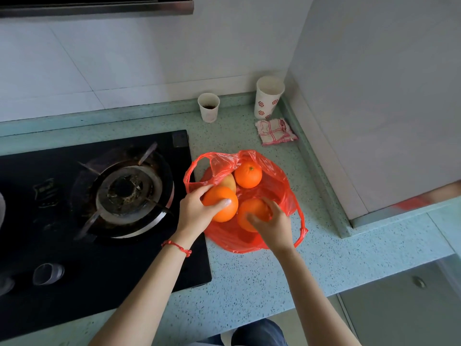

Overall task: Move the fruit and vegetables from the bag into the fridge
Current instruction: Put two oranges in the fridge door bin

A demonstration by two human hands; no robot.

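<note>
The thin red plastic bag [274,191] lies open on the speckled green countertop [249,278], just beside the black glass gas hob [104,270]. Inside it, the left hand [197,211] curls round one round orange [220,204]; the right hand [272,226] grips another orange [252,213]. A third orange [248,174] and a yellowish fruit [229,182] lie behind. Two paper cups [209,107] stand near the wall.

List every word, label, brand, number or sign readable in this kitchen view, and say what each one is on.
No text can be read.
Gas hob: a pale mark left of the burner, too blurred to read.
Tall paper cup: red round motifs, a pattern and not letters.
Small paper cup, checked cloth, red plastic bag: no print visible.
</note>
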